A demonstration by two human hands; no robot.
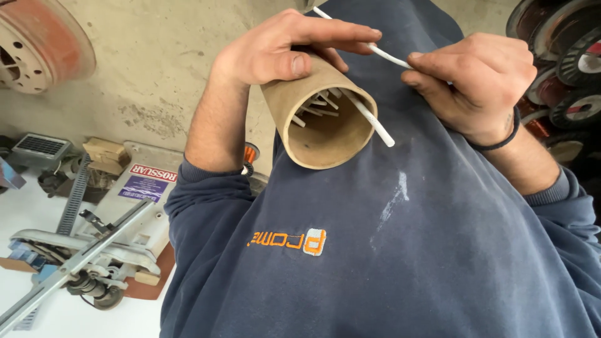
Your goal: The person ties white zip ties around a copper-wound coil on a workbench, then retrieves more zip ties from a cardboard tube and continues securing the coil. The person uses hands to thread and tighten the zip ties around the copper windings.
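Concrete floor and a grey bench machine lie at nine o'clock. Centre frame, the left hand wraps a brown cardboard tube, probably light and crushable. At two o'clock the right hand pinches a thin, stiff-looking white rod; gripping near its end looks best.

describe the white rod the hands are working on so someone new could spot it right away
Start at the brown cardboard tube held against the navy sweatshirt by the left hand. The white rod runs slantwise through the tube's wall, its upper stretch pinched by the right hand. Unlike the short white ends inside the tube, it is long and juts past the rim.
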